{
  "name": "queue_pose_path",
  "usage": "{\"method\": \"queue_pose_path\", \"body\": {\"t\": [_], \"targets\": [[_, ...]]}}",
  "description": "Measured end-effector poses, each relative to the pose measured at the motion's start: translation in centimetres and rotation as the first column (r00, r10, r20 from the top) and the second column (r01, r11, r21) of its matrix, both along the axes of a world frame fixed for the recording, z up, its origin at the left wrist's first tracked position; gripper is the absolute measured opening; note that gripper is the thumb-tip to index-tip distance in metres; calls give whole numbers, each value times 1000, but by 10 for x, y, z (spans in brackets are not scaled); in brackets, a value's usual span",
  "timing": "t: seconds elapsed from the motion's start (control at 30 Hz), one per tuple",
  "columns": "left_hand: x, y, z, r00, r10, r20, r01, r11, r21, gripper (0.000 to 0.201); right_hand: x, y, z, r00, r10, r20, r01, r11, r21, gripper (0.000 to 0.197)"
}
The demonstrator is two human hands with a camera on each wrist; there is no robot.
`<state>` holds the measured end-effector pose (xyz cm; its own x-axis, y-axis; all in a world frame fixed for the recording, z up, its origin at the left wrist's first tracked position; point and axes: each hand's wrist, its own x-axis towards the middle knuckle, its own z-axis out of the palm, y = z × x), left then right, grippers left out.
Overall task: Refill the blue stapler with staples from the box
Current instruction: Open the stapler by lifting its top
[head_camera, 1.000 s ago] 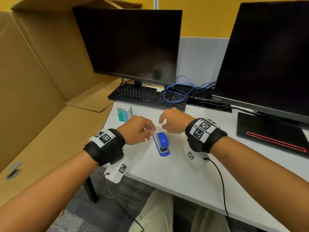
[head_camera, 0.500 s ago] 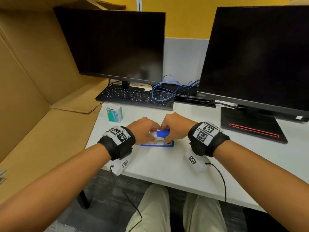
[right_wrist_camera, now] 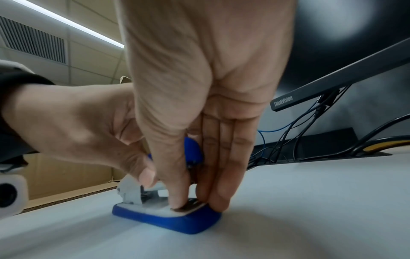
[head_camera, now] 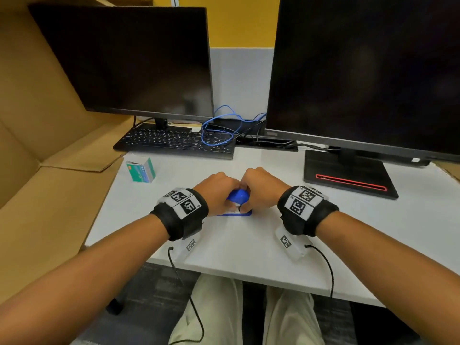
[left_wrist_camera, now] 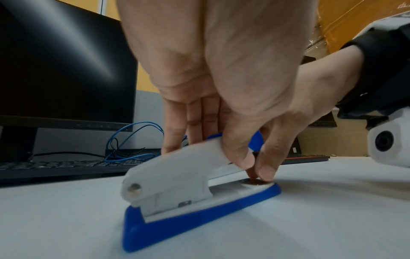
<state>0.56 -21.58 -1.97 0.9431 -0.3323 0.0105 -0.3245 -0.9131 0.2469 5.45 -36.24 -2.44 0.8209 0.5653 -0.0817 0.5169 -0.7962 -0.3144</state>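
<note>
The blue stapler (head_camera: 237, 204) lies sideways on the white desk (head_camera: 249, 245) between both hands. Its blue cover (head_camera: 238, 195) is lifted away from the blue base (left_wrist_camera: 199, 219). My left hand (left_wrist_camera: 210, 152) grips the white upper arm (left_wrist_camera: 177, 175), thumb in front and fingers behind. My right hand (right_wrist_camera: 197, 201) pinches the front end of the base (right_wrist_camera: 168, 219), with its thumb on the metal plate and its fingers behind. The green and white staple box (head_camera: 140, 169) stands apart at the desk's left edge, with its flap up.
A black keyboard (head_camera: 174, 141) and tangled blue cables (head_camera: 219, 130) lie behind the hands. Two dark monitors (head_camera: 124, 63) (head_camera: 368, 70) stand at the back, the right one on a black base (head_camera: 348, 175). Cardboard panels (head_camera: 37, 145) border the desk on the left.
The stapler has been turned from pointing away to lying sideways. Both hands have closed on it, and its blue cover now stands higher above the base.
</note>
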Motion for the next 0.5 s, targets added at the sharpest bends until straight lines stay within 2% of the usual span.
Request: {"method": "queue_pose_path", "body": {"t": [0.13,0.23,0.37,0.5], "targets": [[8,6,-1,997,75,17,-74,995,-62,22,4,-4,-3,1000,-17,-2,17,1000,22,37],[9,22,2,996,90,19,-85,978,-192,27,8,-7,1,999,9,-51,-8,1000,3,22],[5,54,3,995,103,-17,-102,919,-382,27,11,-9,6,998,44,-50,-46,998,-33,23],[0,70,6,991,132,8,-117,906,-407,29,12,-8,7,998,30,-60,-32,999,-36,20]]}}
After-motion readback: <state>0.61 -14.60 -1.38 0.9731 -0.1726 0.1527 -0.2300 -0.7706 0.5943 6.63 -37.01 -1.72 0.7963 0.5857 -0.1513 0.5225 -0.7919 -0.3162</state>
